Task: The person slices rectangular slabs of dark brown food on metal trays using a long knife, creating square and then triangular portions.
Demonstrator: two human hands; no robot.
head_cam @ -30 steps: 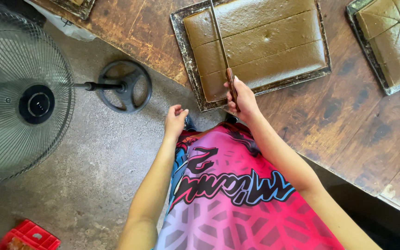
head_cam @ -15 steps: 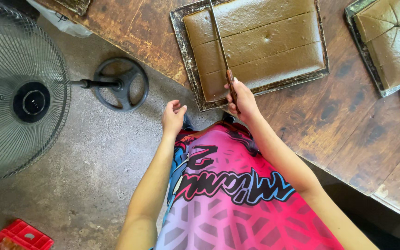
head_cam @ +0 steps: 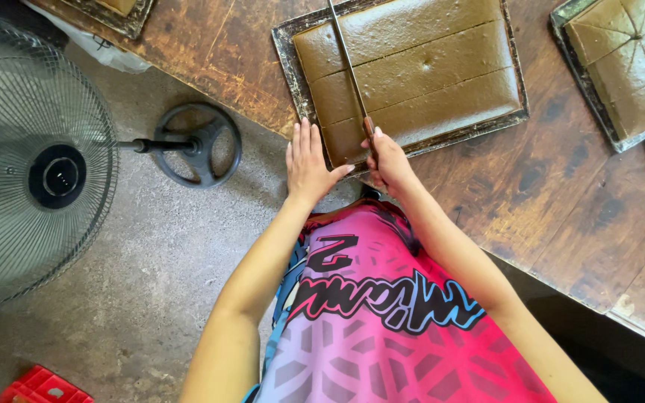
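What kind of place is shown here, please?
Probably a small food-making workshop: brown slab cake in a metal tray on a worn wooden table, a right hand cutting with a long knife, and a floor fan.

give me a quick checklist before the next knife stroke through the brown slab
1. Right hand grips knife handle: ok.
2. Blade lies across brown slab, crossing the two scored lines: ok.
3. Left hand flat at tray edge, thumb tip close to the blade line: not ok.
4. Tray fully on wooden table: ok.
5. Blade depth in slab: cannot tell.
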